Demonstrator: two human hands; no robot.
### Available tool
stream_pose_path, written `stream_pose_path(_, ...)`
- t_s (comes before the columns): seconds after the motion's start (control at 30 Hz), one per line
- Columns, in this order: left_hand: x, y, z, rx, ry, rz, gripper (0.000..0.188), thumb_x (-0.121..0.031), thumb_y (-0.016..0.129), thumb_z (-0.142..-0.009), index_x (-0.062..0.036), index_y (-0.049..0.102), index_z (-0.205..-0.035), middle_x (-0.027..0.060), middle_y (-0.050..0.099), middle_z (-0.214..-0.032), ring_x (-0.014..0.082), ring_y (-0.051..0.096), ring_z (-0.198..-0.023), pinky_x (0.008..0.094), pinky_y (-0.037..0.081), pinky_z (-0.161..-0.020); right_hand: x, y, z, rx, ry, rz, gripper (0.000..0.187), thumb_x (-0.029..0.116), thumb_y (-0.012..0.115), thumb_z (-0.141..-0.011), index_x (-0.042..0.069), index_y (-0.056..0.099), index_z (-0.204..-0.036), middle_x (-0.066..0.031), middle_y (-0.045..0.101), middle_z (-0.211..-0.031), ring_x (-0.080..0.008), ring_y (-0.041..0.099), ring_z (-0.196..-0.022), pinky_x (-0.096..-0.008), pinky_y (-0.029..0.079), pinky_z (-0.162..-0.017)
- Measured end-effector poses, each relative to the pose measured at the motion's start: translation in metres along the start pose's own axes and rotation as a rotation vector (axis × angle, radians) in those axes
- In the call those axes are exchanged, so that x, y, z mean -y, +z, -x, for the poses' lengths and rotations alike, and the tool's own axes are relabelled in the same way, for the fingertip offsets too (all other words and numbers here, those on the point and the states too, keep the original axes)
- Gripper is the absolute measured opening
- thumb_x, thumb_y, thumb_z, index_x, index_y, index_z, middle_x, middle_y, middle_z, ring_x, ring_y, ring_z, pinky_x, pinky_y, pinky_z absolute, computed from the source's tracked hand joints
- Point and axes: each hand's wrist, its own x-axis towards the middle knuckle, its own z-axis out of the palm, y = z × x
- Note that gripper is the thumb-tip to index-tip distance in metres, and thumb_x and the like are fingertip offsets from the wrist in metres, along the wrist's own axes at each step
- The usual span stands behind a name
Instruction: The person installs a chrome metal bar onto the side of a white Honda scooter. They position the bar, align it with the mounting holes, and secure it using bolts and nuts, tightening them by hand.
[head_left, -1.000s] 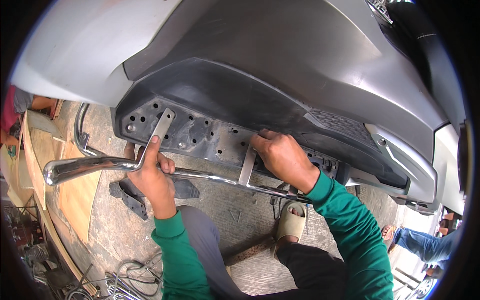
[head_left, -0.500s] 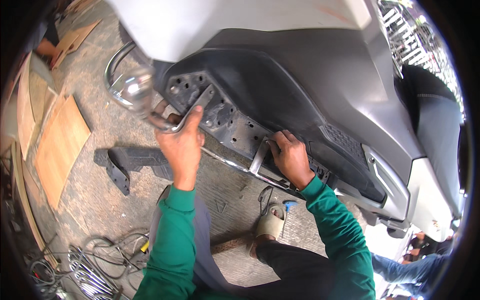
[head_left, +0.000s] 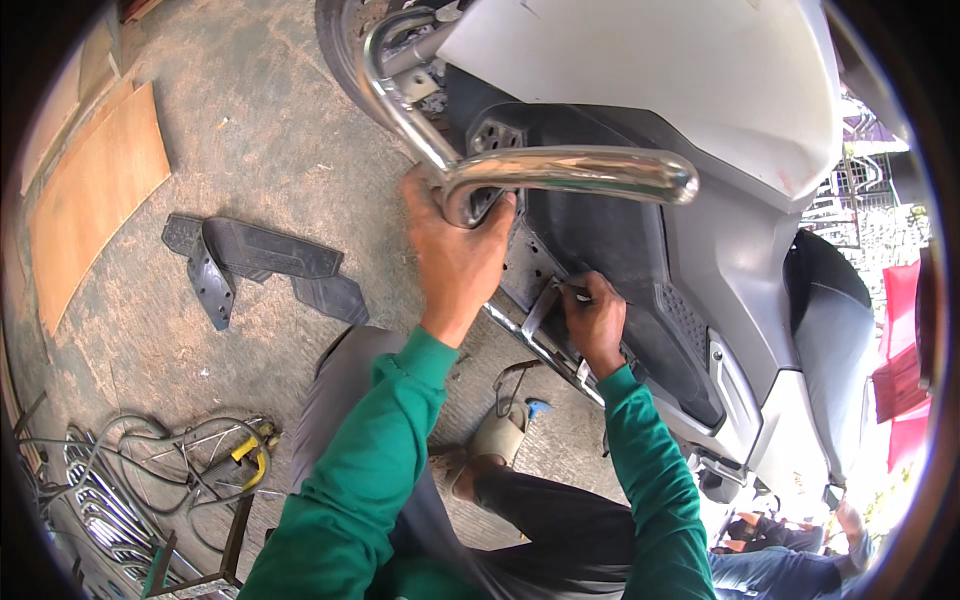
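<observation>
A chrome tubular guard bar [head_left: 580, 170] runs along the side of a grey and white scooter [head_left: 690, 100], its capped end sticking out over the dark footwell. My left hand [head_left: 455, 260] is wrapped round the bar just under its bend; the tube hides part of the fingers. Farther down the bar, a flat metal bracket [head_left: 541, 308] reaches to the perforated footboard [head_left: 520, 268]. With bent fingers, my right hand [head_left: 595, 320] grips the bracket's upper end. Whether a small part is also pinched there is hidden.
Black footboard covers [head_left: 270, 250] lie on the concrete floor at left, near wooden boards [head_left: 100, 200]. Cables, curved metal bars [head_left: 105, 515] and a yellow-handled tool [head_left: 250, 460] sit at lower left. By my sandalled foot [head_left: 497, 438] is a blue-handled tool [head_left: 538, 407].
The bar's upper part has swung right and now lies over the footwell, my left hand moving with it. My right hand stays by the bracket. The view has shifted.
</observation>
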Motion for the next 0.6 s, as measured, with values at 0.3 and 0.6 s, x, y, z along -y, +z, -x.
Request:
stream_pose_path(0.3, -0.005, -0.002, 0.006, -0.015, -0.028, 0.048, 0.067, 0.002, 0.084, -0.091, 0.0016, 0.043, -0.144, 0.0149, 0.068, -0.104, 0.0191, 0.072, -0.086, 0.037, 0.06, -0.075, 0.008, 0.006, 0.005, -0.045, 0.089, 0.052, 0.014, 0.011, 0.085, -0.09, 0.003, 0.075, -0.096, -0.0171, 0.08, -0.096, -0.0393, 0.078, -0.093, -0.0467, 0.059, -0.083)
stream_pose_path(0.6, 0.007, -0.003, 0.006, 0.013, -0.093, 0.099, 0.067, -0.001, 0.086, -0.09, -0.0006, 0.047, -0.143, 0.0093, 0.064, -0.092, 0.0166, 0.062, -0.072, 0.0379, 0.055, -0.072, 0.011, 0.002, 0.006, -0.008, 0.121, 0.003, 0.016, 0.013, 0.086, -0.09, 0.003, 0.077, -0.099, -0.0165, 0.081, -0.096, -0.0364, 0.08, -0.089, -0.0437, 0.06, -0.081)
